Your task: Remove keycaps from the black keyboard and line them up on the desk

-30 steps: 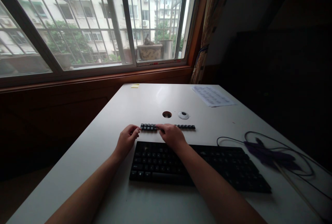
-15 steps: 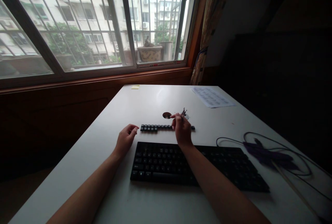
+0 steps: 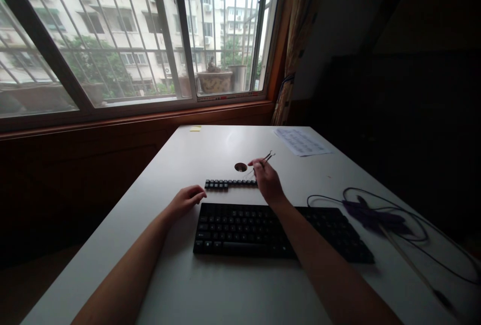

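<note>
My right hand (image 3: pixel 267 179) is closed around a thin metal wire keycap puller (image 3: pixel 268 157). Its two dark hooked prongs stick up past the fingers, and fine wires show below them. Under that hand runs a line of loose black keycaps (image 3: pixel 217 184), two rows deep at its left end; the hand hides its right part. My left hand (image 3: pixel 187 200) rests on the table just left of the keycaps, fingers loosely bent, with nothing visible in them. A black keyboard (image 3: pixel 240 231) lies nearer to me, partly covered by my right forearm.
The white table (image 3: pixel 180 290) has a round cable hole (image 3: pixel 241 167) beyond the keycaps. Printed sheets (image 3: pixel 303 142) lie at the far right, a yellow sticky note (image 3: pixel 195 128) at the far left. A black cable (image 3: pixel 408 204) loops around a dark purple cloth-like item (image 3: pixel 376 217) on the right.
My left hand has come down and slightly nearer to me, its fingers loosening. My right hand has shifted a little to the right, and the puller in it has turned. The view has also moved slightly.
</note>
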`<action>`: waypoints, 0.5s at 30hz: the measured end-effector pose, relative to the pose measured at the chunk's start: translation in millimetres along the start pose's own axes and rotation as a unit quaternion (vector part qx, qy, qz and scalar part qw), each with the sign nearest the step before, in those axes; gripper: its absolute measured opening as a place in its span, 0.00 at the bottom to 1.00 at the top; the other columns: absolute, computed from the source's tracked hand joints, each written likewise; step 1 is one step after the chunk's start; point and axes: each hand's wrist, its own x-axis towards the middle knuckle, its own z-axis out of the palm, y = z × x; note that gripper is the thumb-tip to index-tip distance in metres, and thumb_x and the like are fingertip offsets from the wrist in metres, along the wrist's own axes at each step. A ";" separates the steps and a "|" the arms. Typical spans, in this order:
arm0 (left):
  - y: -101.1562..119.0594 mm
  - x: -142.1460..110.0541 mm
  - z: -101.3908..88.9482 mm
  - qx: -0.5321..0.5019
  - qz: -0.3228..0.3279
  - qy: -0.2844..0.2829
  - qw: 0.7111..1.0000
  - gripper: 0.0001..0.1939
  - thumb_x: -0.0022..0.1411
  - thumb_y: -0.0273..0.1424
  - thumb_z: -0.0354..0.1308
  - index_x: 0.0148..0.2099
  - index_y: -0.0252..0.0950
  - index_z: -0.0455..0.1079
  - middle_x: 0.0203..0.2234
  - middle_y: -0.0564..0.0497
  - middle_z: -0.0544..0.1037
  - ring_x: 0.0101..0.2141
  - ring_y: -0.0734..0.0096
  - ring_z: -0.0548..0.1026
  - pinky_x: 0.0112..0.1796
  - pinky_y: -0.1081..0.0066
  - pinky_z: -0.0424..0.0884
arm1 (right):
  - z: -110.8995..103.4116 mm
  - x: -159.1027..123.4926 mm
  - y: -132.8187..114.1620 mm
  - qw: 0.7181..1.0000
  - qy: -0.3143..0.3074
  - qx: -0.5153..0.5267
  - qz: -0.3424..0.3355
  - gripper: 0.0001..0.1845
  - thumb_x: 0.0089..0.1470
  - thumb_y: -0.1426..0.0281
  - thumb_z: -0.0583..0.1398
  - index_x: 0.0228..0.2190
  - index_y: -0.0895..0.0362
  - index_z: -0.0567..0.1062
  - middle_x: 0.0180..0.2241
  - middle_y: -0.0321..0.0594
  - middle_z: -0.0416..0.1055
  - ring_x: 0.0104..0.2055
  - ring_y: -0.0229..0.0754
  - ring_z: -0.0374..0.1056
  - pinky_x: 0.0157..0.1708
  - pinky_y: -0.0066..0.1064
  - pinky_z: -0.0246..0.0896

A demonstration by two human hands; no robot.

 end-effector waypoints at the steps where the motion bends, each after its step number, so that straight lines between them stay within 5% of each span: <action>1: -0.9 -0.5 -1.7 0.001 0.005 -0.013 1.000 0.16 0.63 0.41 0.53 0.37 0.35 0.74 0.23 0.52 0.73 0.27 0.69 0.69 0.30 0.73 0.63 | -2.2 -3.9 -0.2 0.999 -0.031 -0.004 0.007 0.20 0.61 0.58 0.48 0.33 0.57 0.73 0.20 0.33 0.64 0.23 0.37 0.60 0.26 0.28 0.57; 9: -4.8 -0.7 -2.6 0.038 0.061 -0.065 0.995 0.14 0.62 0.39 0.56 0.37 0.33 0.74 0.30 0.49 0.76 0.32 0.68 0.72 0.33 0.72 0.67 | -3.5 -59.2 3.4 0.981 -0.184 -0.024 0.057 0.15 0.60 0.60 0.53 0.33 0.57 0.72 0.22 0.35 0.71 0.23 0.38 0.68 0.27 0.28 0.60; 15: -2.6 -1.2 -2.2 0.048 0.071 -0.057 0.995 0.12 0.63 0.36 0.56 0.37 0.32 0.74 0.30 0.49 0.76 0.32 0.68 0.72 0.34 0.72 0.67 | 6.4 -74.8 -2.0 0.979 -0.168 -0.118 -0.021 0.16 0.61 0.59 0.54 0.29 0.56 0.72 0.22 0.35 0.70 0.24 0.39 0.68 0.28 0.29 0.58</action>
